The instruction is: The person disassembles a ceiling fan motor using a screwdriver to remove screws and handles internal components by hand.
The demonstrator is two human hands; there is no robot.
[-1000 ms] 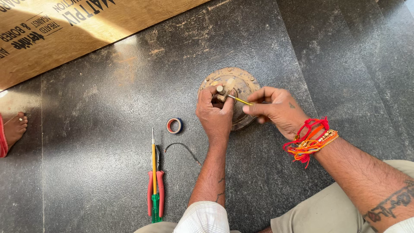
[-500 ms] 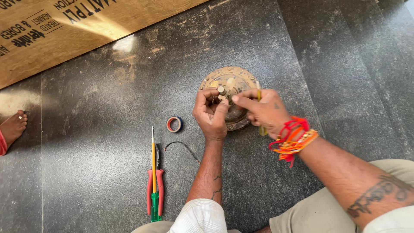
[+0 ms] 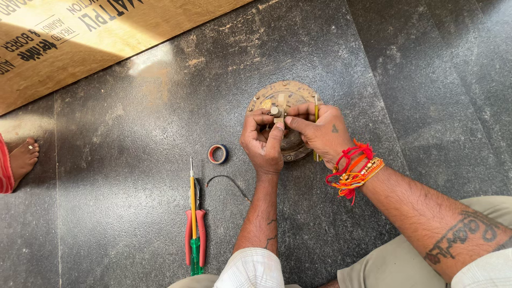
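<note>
Grip: the left hand is seen at centre frame, fingers curled inward, with thumb and forefinger closed on a small pale metal stub that stands up from the middle of the round rusty metal disc. The right hand is set just beside it, fingertips meeting the left hand's over the same stub. A thin yellow-shafted tool is held in the right hand, running between the fingers and pointing toward the top of the frame; whether its tip touches the disc cannot be told. Bright red and orange threads are worn at the right wrist.

The disc lies flat on the dark speckled stone floor, slightly above centre, partly covered by both hands.

Left of the hands, a small roll of tape is noted, red-rimmed, lying flat. Lower left of centre, red-handled pliers lie with a yellow-and-green screwdriver across them; a short dark bent wire lies just beside.

Along the upper left, a brown board with dark printed lettering is seen, lying slantwise. At the left edge, another person's bare foot is visible.
</note>
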